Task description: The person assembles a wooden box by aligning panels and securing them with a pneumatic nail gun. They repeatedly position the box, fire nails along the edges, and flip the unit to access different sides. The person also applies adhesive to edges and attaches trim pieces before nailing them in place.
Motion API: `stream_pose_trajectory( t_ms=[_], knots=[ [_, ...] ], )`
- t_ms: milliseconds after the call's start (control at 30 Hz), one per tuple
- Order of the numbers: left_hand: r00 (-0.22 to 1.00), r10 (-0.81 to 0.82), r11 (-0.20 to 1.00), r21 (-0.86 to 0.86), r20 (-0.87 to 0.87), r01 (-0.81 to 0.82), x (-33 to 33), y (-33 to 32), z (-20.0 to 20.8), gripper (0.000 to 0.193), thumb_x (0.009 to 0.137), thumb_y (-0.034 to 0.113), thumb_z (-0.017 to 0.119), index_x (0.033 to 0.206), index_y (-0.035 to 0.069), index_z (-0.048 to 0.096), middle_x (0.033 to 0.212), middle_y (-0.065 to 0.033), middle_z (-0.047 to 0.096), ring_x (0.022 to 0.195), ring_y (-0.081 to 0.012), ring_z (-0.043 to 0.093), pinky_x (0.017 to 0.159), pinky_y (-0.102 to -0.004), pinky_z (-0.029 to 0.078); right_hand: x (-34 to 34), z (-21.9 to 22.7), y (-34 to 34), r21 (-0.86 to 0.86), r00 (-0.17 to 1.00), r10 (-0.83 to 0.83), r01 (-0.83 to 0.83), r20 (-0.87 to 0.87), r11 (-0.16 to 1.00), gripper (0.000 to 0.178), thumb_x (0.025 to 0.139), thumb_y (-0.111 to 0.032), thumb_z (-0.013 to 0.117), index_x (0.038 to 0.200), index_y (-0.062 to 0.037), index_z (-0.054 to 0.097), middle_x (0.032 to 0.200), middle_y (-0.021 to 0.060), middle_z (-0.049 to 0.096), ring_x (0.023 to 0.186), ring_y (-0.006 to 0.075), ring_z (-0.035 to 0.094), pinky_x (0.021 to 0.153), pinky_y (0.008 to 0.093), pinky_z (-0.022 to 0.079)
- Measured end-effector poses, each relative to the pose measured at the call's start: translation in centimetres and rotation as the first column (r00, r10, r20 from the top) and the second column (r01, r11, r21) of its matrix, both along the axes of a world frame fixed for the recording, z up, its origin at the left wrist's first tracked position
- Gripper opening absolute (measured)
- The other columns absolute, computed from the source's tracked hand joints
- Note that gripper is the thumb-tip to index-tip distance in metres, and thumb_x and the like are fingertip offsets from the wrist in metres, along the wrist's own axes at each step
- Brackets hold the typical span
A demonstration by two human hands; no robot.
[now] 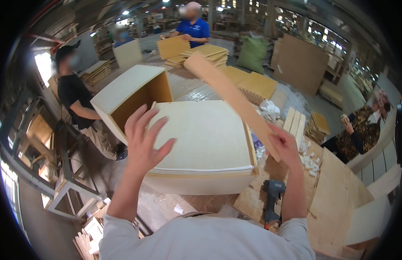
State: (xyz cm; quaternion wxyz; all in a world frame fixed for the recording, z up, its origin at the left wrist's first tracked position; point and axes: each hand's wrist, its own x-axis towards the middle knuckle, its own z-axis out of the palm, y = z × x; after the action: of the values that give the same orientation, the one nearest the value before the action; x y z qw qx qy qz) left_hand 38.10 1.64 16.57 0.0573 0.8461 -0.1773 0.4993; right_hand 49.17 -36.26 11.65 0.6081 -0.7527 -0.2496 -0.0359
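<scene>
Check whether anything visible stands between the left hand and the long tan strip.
Nothing visible does: open space above the pale panel separates the open left hand from the strip, which the right hand holds.

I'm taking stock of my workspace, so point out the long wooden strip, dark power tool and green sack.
Long wooden strip (233, 97): head view, middle of its broad face.
Dark power tool (271, 203): head view, middle of its body.
Green sack (252, 54): head view, its front.

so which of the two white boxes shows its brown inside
The farther box, beside the person in black: its brown hollow is open to view. The nearer box shows only a white panel facing up.
</scene>
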Motion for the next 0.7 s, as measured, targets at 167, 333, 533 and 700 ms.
stream_pose_trajectory(
  t_ms=[167,333,533,700],
  knots=[
    [0.989,0.132,0.926,0.347,0.069,-0.148,-1.0,0.1,4.0,0.054,0.070,0.031,0.071,0.121,0.021,0.058,0.124,-0.0057,0.054,0.119,-0.0290,0.047,0.105,-0.0476,0.030,-3.9,3.9,0.4,-0.247,0.933,0.350,-0.322,0.079,0.914,0.031,0.089,-0.008,0.062,0.120,-0.0049,0.062,0.079,0.0042,0.066,0.065,0.0117,0.064,0.058,0.0242,0.052],
    [0.993,0.100,0.900,0.431,-0.064,-0.063,-1.9,1.3,2.7,0.051,0.075,0.032,0.064,0.123,0.016,0.057,0.116,-0.0045,0.056,0.113,-0.0248,0.050,0.102,-0.0466,0.033,-3.3,3.6,-1.1,-0.481,0.925,0.343,-0.227,0.167,0.847,0.039,0.079,-0.015,0.072,0.117,-0.0080,0.064,0.071,0.0091,0.062,0.062,0.0131,0.061,0.058,0.0304,0.049],
    [0.942,0.222,0.955,0.251,-0.250,-0.159,-2.3,3.8,-0.2,0.052,0.079,0.034,0.062,0.125,0.011,0.052,0.109,-0.0052,0.056,0.106,-0.0230,0.053,0.101,-0.0447,0.032,-6.0,5.9,3.9,-0.561,0.805,0.228,0.151,0.547,0.814,0.049,0.064,-0.018,0.080,0.109,-0.0076,0.066,0.096,0.0101,0.060,0.083,0.0292,0.059,0.071,0.0345,0.049],
    [0.892,0.250,0.962,0.203,-0.377,-0.184,-3.5,4.1,-2.7,0.054,0.079,0.048,0.063,0.119,0.013,0.058,0.104,-0.0065,0.059,0.103,-0.0217,0.056,0.104,-0.0470,0.031,-5.0,3.8,5.5,-0.539,0.843,0.280,0.014,0.459,0.842,0.042,0.067,-0.014,0.078,0.107,-0.0077,0.067,0.091,0.0086,0.058,0.080,0.0273,0.058,0.069,0.0344,0.049]
  ],
)
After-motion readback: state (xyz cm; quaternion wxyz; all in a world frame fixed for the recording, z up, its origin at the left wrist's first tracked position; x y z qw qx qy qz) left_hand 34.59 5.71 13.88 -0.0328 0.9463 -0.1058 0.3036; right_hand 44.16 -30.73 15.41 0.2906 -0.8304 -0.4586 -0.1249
